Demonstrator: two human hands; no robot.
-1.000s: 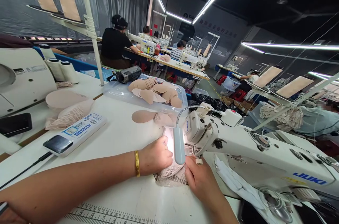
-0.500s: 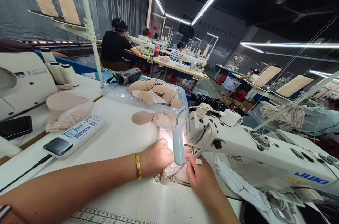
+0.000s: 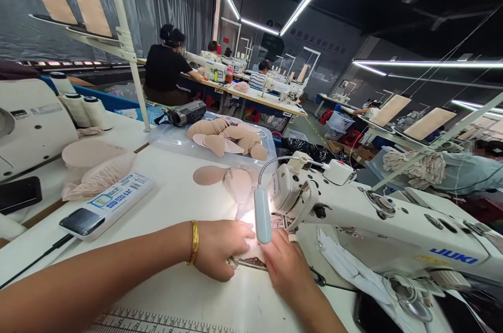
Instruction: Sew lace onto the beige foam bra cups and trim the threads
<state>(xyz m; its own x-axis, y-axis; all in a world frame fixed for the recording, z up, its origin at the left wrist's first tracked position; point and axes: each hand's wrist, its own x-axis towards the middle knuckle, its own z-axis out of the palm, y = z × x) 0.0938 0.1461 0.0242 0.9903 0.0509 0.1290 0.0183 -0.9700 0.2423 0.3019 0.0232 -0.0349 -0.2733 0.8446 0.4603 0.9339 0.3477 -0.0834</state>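
Pale pink thin fabric (image 3: 251, 254), partly hidden by a slim grey lamp head (image 3: 262, 217), is touched by the curled left hand (image 3: 216, 249) and flattened right hand (image 3: 285, 260) beside the white sewing machine (image 3: 346, 217); whether either pinches cannot be told. Three white thread cones (image 3: 97, 114) are seen.

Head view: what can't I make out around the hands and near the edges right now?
Fabric, head view: partly hidden by the lamp, left hand and right hand.
Needle, head view: too small to pick out near the lamp's glare.
Ruler, head view: cut off by the bottom edge.
White machine, head view: cut off by the left edge.
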